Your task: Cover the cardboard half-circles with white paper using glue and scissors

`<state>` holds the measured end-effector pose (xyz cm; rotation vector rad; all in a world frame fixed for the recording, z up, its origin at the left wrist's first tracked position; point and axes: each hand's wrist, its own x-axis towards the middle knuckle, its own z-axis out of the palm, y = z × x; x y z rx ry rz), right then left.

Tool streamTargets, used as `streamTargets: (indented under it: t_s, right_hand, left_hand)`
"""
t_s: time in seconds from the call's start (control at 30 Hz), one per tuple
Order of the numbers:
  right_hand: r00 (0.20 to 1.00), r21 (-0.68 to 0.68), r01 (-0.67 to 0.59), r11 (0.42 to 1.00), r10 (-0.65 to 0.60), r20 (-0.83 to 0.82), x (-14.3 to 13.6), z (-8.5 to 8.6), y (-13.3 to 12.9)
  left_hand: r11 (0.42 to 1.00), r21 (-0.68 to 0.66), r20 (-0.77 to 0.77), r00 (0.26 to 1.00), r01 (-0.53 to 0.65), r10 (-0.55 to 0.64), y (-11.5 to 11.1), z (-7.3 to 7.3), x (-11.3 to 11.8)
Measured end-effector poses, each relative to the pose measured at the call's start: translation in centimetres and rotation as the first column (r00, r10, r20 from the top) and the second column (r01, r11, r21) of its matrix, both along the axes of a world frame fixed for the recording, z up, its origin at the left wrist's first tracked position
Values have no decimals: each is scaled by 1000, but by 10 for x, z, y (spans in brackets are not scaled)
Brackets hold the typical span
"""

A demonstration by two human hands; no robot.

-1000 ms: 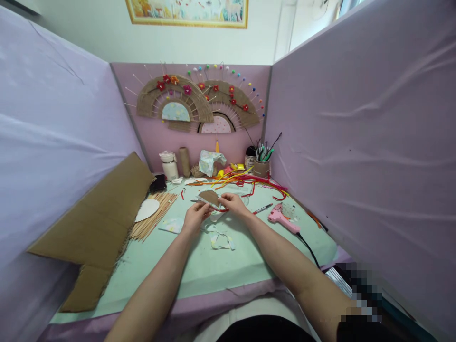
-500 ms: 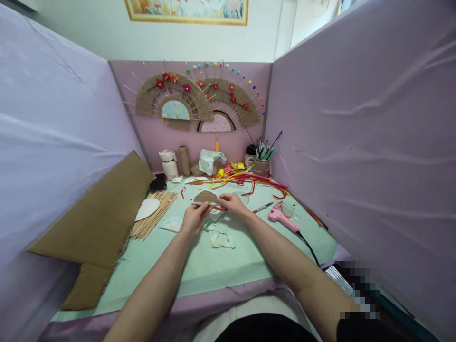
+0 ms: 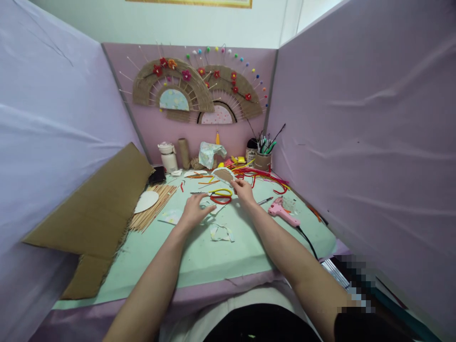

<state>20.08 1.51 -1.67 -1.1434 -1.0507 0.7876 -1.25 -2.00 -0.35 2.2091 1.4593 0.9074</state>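
Observation:
Between the thumb and fingers of my right hand (image 3: 243,192) is the edge of a half-round cardboard piece (image 3: 223,175), brown in the middle with a pale rim. It is raised over the back of the table. My left hand (image 3: 194,211) is open, palm down, its thumb stretched to the right. Just beyond it are scissors (image 3: 221,194) with one yellow and one red handle, blades toward the left; my fingers partly cover the area by the blades, so I cannot tell whether they touch. Fabric scraps (image 3: 221,233) in a pale print are nearest to me.
A pink glue gun (image 3: 283,213) with a black cord rests at the right, beside a pen (image 3: 265,201). Bamboo sticks (image 3: 151,209) and a large cardboard sheet (image 3: 92,223) occupy the left. Colourful pipe cleaners (image 3: 263,176), a white jar (image 3: 167,157) and a pen pot (image 3: 262,161) stand or lie behind.
My left hand has let go of the cardboard half-round and is now open. The right hand has carried the piece up and away to the right, uncovering the scissors. The view has tilted down slightly.

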Motion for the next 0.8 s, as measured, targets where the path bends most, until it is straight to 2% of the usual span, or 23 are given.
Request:
streamTargets:
  t_s: [0.07, 0.13, 0.23, 0.37, 0.47, 0.57, 0.63, 0.7, 0.8]
  right_hand:
    - [1000, -12, -23, 1000, 23, 7, -3, -1, -1]
    - [999, -25, -48, 999, 49, 17, -6, -2, -2]
    - [997, -45, -66, 997, 67, 25, -7, -3, -3]
    - [997, -67, -78, 995, 80, 24, -8, -5, -4]
    - [995, -78, -100, 992, 100, 6, -10, -6, -5]
    - [990, -87, -143, 986, 141, -26, -10, 0, -8]
    - [983, -85, -184, 979, 180, -46, -7, 11, -13]
    - [972, -71, -230, 971, 226, -63, -1, 30, -19]
    - [935, 17, -343, 939, 343, -92, 12, 74, -30]
  left_hand:
    - [992, -24, -199, 972, 123, -125, -6, -7, 3]
    - [974, -71, -287, 931, 215, -226, -10, -14, 8]
    - [963, -73, -272, 924, 260, -270, -12, -23, 18]
    - [971, -53, -201, 950, 231, -237, -18, -29, 33]
    - [977, -76, -213, 954, 199, -211, -26, -27, 42]
    - [962, -164, -177, 952, 220, -248, -36, -18, 48]
    - [933, -257, -120, 950, 252, -289, -44, -10, 55]
    - [894, -338, -73, 939, 294, -336, -57, -4, 69]
    - [824, -414, -57, 892, 388, -449, -89, -8, 116]
